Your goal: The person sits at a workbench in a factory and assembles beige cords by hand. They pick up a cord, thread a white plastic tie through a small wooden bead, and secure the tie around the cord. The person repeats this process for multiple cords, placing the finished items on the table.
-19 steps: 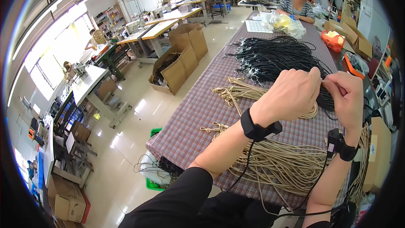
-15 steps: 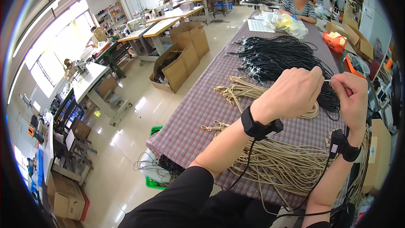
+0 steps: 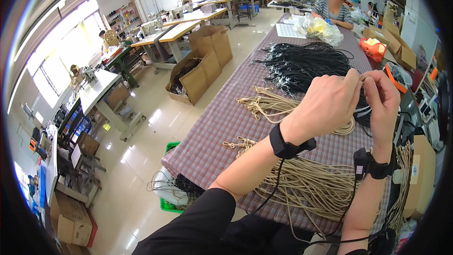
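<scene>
Above the right part of the table, my left hand (image 3: 325, 101) and my right hand (image 3: 382, 99) meet at the fingertips, both pinched closed. What they grip is mostly hidden; only a tiny bit of something thin shows between the fingers. Black cords with silver metal clips (image 3: 306, 61) lie beyond my hands. A smaller bundle of beige cords with metal clips (image 3: 269, 105) sits partly behind my left hand. Under my forearms spreads a larger bundle of beige cords (image 3: 306, 189). Each wrist wears a black strapped device with a cable.
A plaid cloth (image 3: 203, 151) covers the long table. Clear plastic bags (image 3: 325, 30) lie at its far end, where a person in a striped top sits. On the right are an orange-red bag (image 3: 373, 49) and a cardboard box (image 3: 421, 174). A green basket (image 3: 171, 205) stands at the left below.
My hands have drawn together and shifted slightly left; the thin pale strand seen stretched between them before is now mostly hidden by the fingers.
</scene>
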The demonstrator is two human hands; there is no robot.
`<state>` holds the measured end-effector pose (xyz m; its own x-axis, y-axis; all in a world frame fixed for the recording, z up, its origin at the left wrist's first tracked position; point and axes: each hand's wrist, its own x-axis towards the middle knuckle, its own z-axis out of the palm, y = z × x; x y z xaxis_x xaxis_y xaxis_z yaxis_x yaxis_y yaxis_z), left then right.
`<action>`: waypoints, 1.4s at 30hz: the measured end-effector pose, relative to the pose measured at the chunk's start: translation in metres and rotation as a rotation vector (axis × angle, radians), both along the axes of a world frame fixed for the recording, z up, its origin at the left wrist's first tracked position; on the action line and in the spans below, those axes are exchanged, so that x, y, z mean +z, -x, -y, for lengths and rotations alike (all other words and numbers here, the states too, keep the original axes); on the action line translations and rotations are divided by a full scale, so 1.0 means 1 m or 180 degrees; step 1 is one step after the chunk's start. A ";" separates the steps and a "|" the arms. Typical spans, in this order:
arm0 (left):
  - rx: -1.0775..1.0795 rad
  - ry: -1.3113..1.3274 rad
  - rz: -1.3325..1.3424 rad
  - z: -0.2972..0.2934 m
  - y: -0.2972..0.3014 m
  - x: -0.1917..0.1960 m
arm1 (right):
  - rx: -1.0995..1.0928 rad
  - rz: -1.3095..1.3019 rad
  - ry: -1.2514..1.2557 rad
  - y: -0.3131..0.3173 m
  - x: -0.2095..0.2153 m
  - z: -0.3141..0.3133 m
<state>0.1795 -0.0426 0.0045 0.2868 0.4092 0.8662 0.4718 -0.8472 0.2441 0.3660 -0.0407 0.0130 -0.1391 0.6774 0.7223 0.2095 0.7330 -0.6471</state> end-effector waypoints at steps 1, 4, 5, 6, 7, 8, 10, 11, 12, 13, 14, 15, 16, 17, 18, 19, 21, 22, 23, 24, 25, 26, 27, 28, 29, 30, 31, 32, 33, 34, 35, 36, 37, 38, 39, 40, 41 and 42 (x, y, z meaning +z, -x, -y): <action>-0.0003 -0.0021 0.0033 0.003 -0.002 0.001 | -0.0034 -0.0083 0.0079 0.004 -0.002 -0.001; -0.0145 -0.0146 0.0334 0.001 -0.007 -0.001 | 0.0367 -0.0427 -0.0002 0.015 -0.008 -0.003; -0.0224 -0.0199 0.0469 -0.001 -0.008 -0.001 | 0.0312 -0.0478 -0.0205 0.020 -0.009 -0.002; -0.0231 -0.0155 0.0535 -0.001 -0.008 -0.003 | 0.0254 -0.0527 -0.0410 0.027 -0.008 -0.001; -0.0245 -0.0131 0.0607 0.001 -0.007 0.001 | 0.0193 -0.0567 -0.0635 0.031 -0.007 0.000; -0.0263 -0.0106 0.0679 0.002 -0.008 0.004 | 0.0120 -0.0464 -0.0658 0.031 -0.008 0.000; -0.0284 -0.0130 0.0875 0.002 -0.013 0.000 | -0.0004 -0.0260 -0.0707 0.030 -0.011 0.004; -0.0282 -0.0144 0.0972 0.003 -0.015 -0.001 | -0.0068 -0.0250 -0.0696 0.031 -0.011 0.006; -0.0250 -0.0048 0.0985 0.004 -0.016 -0.002 | -0.0129 -0.0241 -0.0685 0.032 -0.010 0.007; -0.0288 0.0012 0.0934 0.003 -0.015 -0.001 | -0.0197 -0.0236 -0.0651 0.033 -0.012 0.007; -0.0322 0.0072 0.0881 0.002 -0.014 0.001 | -0.0140 -0.0272 -0.0601 0.028 -0.013 0.006; -0.0353 0.0132 0.0827 0.002 -0.013 0.001 | -0.0080 -0.0310 -0.0550 0.018 -0.013 0.003; -0.0397 0.0111 0.0704 0.002 -0.013 0.000 | -0.0031 -0.0342 -0.0494 0.011 -0.014 0.001; -0.0439 0.0090 0.0580 0.002 -0.015 -0.001 | 0.0183 -0.0693 -0.0533 0.009 -0.015 -0.002; -0.0481 0.0069 0.0456 0.003 -0.016 -0.002 | 0.0397 -0.1046 -0.0570 0.009 -0.016 -0.007; -0.0439 0.0125 0.0329 0.003 -0.019 -0.004 | 0.0600 -0.1394 -0.0599 0.009 -0.016 -0.012; -0.0307 0.0245 0.0072 0.006 -0.020 -0.008 | 0.0503 -0.2217 -0.0359 0.025 -0.001 -0.001; -0.0345 0.0215 0.0004 0.006 -0.022 -0.009 | 0.0291 -0.2693 -0.0263 0.027 0.012 0.006; -0.0225 0.0232 0.0053 0.004 -0.019 -0.012 | 0.0133 -0.3186 -0.0130 0.033 0.016 0.007; -0.0122 0.0217 0.0111 0.004 -0.017 -0.010 | 0.1686 -0.2774 -0.0270 -0.029 -0.003 -0.018; -0.0019 0.0226 0.0148 0.002 -0.015 -0.010 | 0.1954 -0.2749 -0.0326 -0.057 -0.003 -0.021; 0.0055 0.0271 0.0262 -0.001 -0.014 -0.009 | 0.2198 -0.2696 -0.0387 -0.086 -0.002 -0.022; 0.0125 0.0319 0.0375 -0.006 -0.013 -0.008 | 0.2042 -0.2628 -0.0536 -0.099 0.003 -0.018; 0.0219 0.0365 0.0488 -0.008 -0.010 -0.006 | 0.1910 -0.2572 -0.0666 -0.106 0.008 -0.015; 0.0184 0.0388 0.0503 -0.010 -0.007 -0.006 | 0.1599 -0.2468 -0.0763 -0.111 0.010 -0.011; 0.0146 0.0411 0.0519 -0.010 -0.004 -0.006 | 0.1253 -0.2282 -0.0740 -0.112 0.009 -0.012; 0.0084 0.0435 0.0529 -0.011 -0.005 -0.005 | 0.0891 -0.2089 -0.0720 -0.113 0.009 -0.010; -0.0043 0.0325 0.0491 -0.010 -0.007 -0.006 | 0.0499 -0.1830 -0.0572 -0.099 0.008 -0.008; -0.0171 0.0215 0.0454 -0.009 -0.010 -0.007 | 0.0108 -0.1566 -0.0421 -0.084 0.007 -0.005; -0.0273 0.0113 0.0411 -0.006 -0.011 -0.009 | 0.0212 -0.1163 -0.0183 -0.055 0.009 0.005; -0.0338 0.0155 0.0278 -0.004 -0.016 -0.009 | 0.0090 -0.0828 -0.0128 -0.038 0.009 0.010; -0.0329 0.0204 0.0129 -0.001 -0.016 -0.011 | 0.0039 -0.0513 -0.0053 -0.018 0.003 0.007; -0.0352 0.0246 0.0000 0.001 -0.017 -0.012 | -0.0029 -0.0285 0.0033 -0.014 0.001 0.003; -0.0373 0.0386 -0.0041 0.000 -0.018 -0.015 | -0.0095 -0.0053 0.0113 -0.011 -0.002 -0.001; -0.0335 0.0358 -0.0030 -0.002 -0.018 -0.016 | -0.0148 0.0069 0.0215 -0.018 -0.004 -0.007; -0.0308 0.0327 -0.0012 -0.005 -0.018 -0.016 | -0.0211 0.0198 0.0314 -0.021 -0.004 -0.009; -0.0279 0.0297 0.0006 -0.007 -0.017 -0.016 | -0.0207 0.0147 0.0295 -0.024 -0.003 -0.010; -0.0220 0.0307 -0.0008 -0.008 -0.017 -0.016 | -0.0202 0.0095 0.0276 -0.026 -0.002 -0.011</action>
